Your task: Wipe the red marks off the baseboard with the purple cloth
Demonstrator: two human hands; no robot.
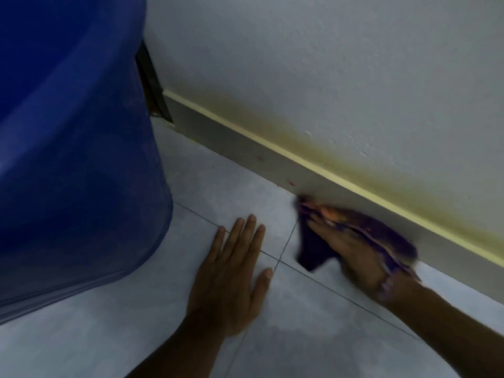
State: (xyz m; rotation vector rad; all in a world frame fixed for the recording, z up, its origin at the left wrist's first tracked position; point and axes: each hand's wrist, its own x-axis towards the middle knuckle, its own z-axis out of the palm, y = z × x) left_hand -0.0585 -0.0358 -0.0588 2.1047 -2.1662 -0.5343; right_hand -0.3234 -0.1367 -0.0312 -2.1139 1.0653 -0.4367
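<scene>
A grey baseboard (234, 143) with a pale yellow top edge runs diagonally from upper left to lower right along the wall. Two small red marks show on it: one red mark (259, 158) further left, another red mark (291, 183) just left of the cloth. The purple cloth (381, 230), blurred, is pressed against the baseboard's lower part under my right hand (351, 255), which grips it. A corner of the cloth hangs onto the floor. My left hand (231, 274) lies flat on the floor tiles, fingers spread, holding nothing.
A large blue fabric-covered object (71, 148) fills the left side and reaches down to the floor. A dark door frame (152, 85) stands behind it. Pale floor tiles (300, 323) with grout lines lie below; the white wall (327, 64) has a yellowish stain above the baseboard.
</scene>
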